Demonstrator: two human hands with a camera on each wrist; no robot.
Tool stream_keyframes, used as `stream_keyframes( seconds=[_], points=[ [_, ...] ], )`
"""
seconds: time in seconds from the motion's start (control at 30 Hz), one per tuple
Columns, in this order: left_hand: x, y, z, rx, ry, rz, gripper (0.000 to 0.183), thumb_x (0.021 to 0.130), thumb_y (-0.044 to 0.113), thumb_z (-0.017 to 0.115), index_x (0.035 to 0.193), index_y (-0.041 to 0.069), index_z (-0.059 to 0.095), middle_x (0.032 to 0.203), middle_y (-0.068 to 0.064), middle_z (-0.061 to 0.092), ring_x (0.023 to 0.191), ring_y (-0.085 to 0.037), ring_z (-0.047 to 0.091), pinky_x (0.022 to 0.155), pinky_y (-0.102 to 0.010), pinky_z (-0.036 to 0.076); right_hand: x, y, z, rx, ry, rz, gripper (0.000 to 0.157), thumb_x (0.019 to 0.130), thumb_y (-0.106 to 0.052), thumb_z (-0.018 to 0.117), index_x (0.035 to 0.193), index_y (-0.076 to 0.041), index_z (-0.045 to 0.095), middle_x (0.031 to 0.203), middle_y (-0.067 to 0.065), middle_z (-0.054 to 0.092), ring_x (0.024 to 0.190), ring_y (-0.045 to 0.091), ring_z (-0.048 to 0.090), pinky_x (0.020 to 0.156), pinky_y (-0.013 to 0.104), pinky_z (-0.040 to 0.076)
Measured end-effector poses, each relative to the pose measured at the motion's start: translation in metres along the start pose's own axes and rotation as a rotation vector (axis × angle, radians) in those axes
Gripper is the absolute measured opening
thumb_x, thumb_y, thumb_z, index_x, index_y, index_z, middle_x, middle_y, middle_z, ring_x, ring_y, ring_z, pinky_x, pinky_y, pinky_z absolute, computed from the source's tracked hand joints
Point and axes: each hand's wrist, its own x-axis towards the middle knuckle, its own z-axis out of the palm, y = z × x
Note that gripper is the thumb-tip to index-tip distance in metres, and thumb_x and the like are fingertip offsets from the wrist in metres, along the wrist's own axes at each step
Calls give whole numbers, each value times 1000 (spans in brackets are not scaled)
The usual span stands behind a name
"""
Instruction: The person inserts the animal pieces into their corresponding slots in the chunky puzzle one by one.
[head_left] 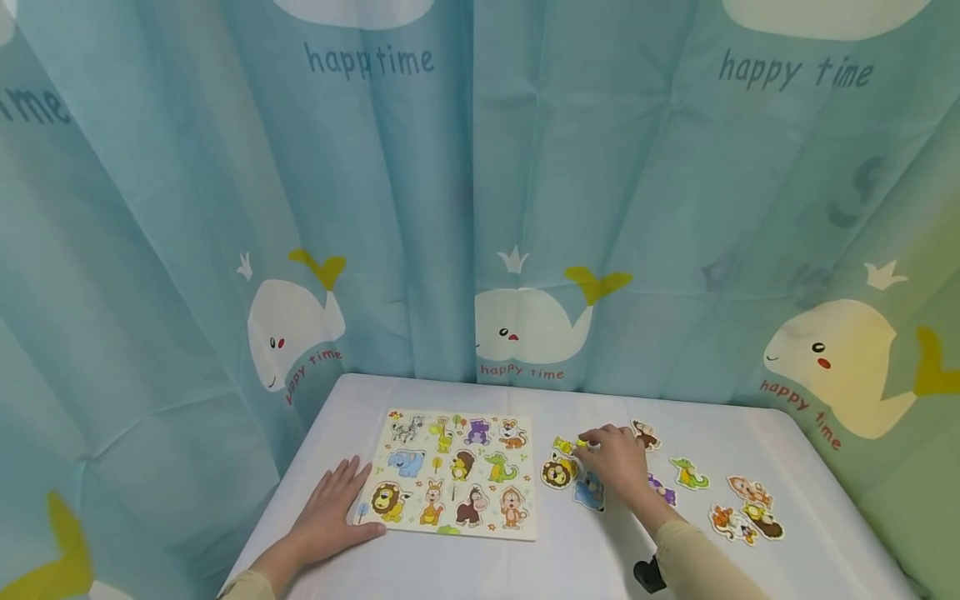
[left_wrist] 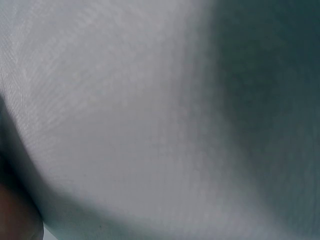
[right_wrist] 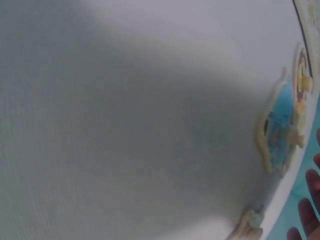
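Observation:
A flat animal puzzle board (head_left: 448, 527) lies on the table, with printed animals across its face. My left hand (head_left: 337, 508) rests at the board's left edge, fingers straight and thumb along its lower-left corner. Over the loose pieces beside the board is my right hand (head_left: 618, 462), its fingertips right at a yellow giraffe piece (head_left: 562, 445). A lion piece (head_left: 557, 473) and a blue elephant piece (head_left: 589, 492) lie below the fingers. In the right wrist view, the elephant piece (right_wrist: 281, 117) has a small knob and the fingertips (right_wrist: 306, 212) are spread apart.
Right of my right hand lie a gorilla piece (head_left: 646, 434), a purple hippo piece (head_left: 662, 490) and a crocodile piece (head_left: 688, 473). Farther right, monkey (head_left: 748, 490), tiger (head_left: 731, 525) and hedgehog (head_left: 763, 520) pieces sit close together. A whale-print curtain (head_left: 420, 208) hangs behind the table (head_left: 585, 558).

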Motion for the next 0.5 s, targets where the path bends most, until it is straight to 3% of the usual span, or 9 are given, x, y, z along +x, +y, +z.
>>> stream_keyframes(
  seconds=[0.5],
  points=[
    [-1,0,-1,-21,-6,-2,113,78,67,75,159,1,32,166,-26,20,153,-46,9,124,-62,4,2,-3,14,-26,43,91,18,84,-31,81,88,-13,78,95,8,67,97,34,54,85,58,41]
  ],
)
